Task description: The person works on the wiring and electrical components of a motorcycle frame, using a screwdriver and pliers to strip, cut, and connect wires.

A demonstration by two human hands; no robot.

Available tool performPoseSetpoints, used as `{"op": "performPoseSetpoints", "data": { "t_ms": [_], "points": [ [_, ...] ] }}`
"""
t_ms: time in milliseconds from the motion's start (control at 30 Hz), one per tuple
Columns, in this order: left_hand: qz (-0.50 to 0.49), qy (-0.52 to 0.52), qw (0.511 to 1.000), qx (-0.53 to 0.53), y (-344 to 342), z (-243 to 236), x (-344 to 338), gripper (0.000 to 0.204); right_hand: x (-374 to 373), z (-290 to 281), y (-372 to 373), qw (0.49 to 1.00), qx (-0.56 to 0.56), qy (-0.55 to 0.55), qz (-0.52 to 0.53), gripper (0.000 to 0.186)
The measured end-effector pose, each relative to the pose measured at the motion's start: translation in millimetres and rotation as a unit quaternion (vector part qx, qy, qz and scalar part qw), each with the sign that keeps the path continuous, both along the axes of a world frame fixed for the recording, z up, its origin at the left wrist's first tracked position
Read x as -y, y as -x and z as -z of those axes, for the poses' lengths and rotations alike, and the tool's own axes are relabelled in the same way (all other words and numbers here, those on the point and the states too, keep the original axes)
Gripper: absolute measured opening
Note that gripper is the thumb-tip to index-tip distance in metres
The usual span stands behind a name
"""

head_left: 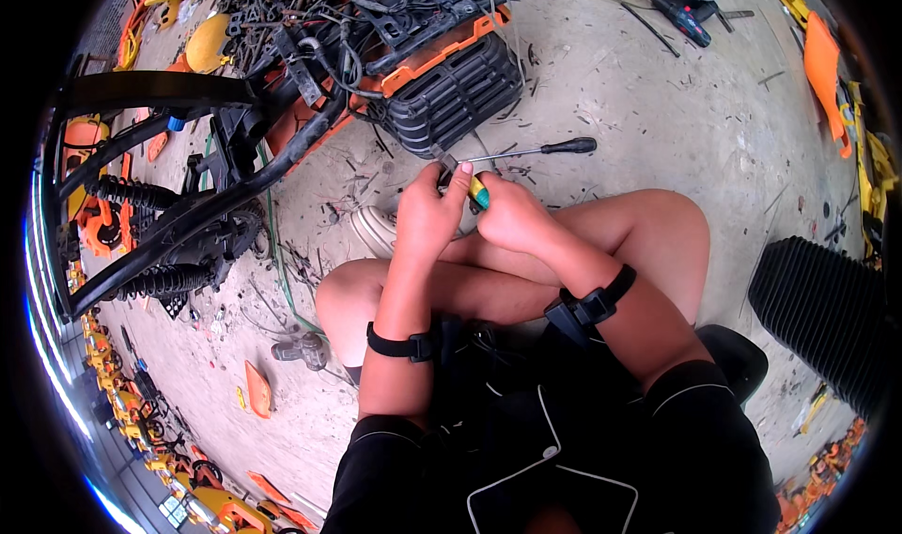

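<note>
My left hand (433,205) is closed at the top of a tool with a grey metal end (444,163), its thumb raised along it; exactly what the fingers grip is partly hidden. My right hand (503,210) is closed round the tool's yellow and green handle (478,190), just beside the left. A screwdriver (567,146) with a black handle lies on the floor beyond my hands, its shaft pointing toward them. Above that sits a black ribbed plastic part (451,92) under an orange-edged assembly (432,55) tangled with cables.
A black tubular frame with coil springs (141,194) stands at left. A cordless drill (684,22) lies at top right, orange panels (822,83) along the right edge, a black ribbed object (813,327) beside my right knee. A grey tool (301,351) lies by my left knee.
</note>
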State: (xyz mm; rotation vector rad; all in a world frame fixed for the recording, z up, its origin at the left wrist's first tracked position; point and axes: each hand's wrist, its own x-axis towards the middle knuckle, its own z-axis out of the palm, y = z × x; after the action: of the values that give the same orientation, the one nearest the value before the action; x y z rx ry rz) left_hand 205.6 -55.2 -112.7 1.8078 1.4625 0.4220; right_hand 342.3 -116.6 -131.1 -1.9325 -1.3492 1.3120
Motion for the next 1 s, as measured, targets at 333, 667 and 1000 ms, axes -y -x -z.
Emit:
{"op": "performPoseSetpoints", "data": {
  "t_ms": [333,667,1000],
  "points": [
    [-0.140,-0.027,0.979,0.144,4.9,-0.4,0.9,0.040,-2.2,-4.3,-13.4,0.989,-0.132,-0.046,-0.050,0.066],
    [-0.153,-0.026,0.968,0.199,3.4,5.5,-8.3,0.040,-0.8,-0.7,0.1,0.992,-0.122,-0.019,-0.033,0.074],
    [-0.146,-0.002,0.969,0.199,1.2,7.2,-9.5,0.041,0.7,-12.9,3.9,0.997,-0.048,-0.066,-0.011,0.046]
  ]
}}
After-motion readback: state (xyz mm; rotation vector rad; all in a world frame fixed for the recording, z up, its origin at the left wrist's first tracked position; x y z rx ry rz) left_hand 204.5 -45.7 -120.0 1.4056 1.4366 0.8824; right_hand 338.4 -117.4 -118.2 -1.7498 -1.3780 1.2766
